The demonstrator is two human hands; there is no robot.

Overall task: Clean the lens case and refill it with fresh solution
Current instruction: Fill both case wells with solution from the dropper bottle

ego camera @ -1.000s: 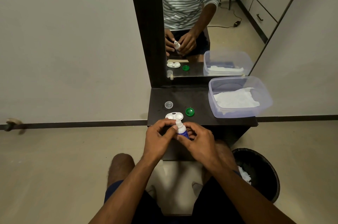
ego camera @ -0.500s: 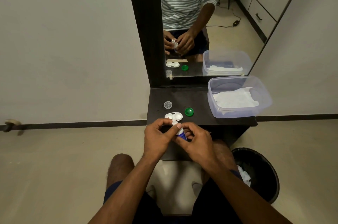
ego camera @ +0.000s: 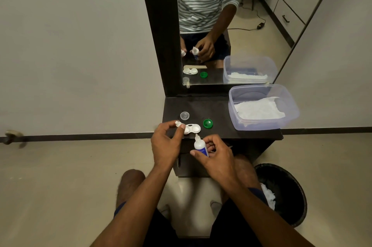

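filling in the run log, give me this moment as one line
left hand: pinches bottle cap | right hand: holds open bottle upright | lens case: open on shelf, lids off

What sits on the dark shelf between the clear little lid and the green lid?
In the head view, only bare dark shelf lies directly between the clear lid and the green lid. The white lens case sits just nearer the person.

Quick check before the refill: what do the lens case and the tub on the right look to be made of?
Lens case: looks like opaque white moulded plastic, smooth, with a slight sheen on its two round wells.
Tub: seemingly thin translucent plastic with a bluish tint; the white paper-like sheet inside shows through its wall. Whether it is rigid or flexible cannot be told.
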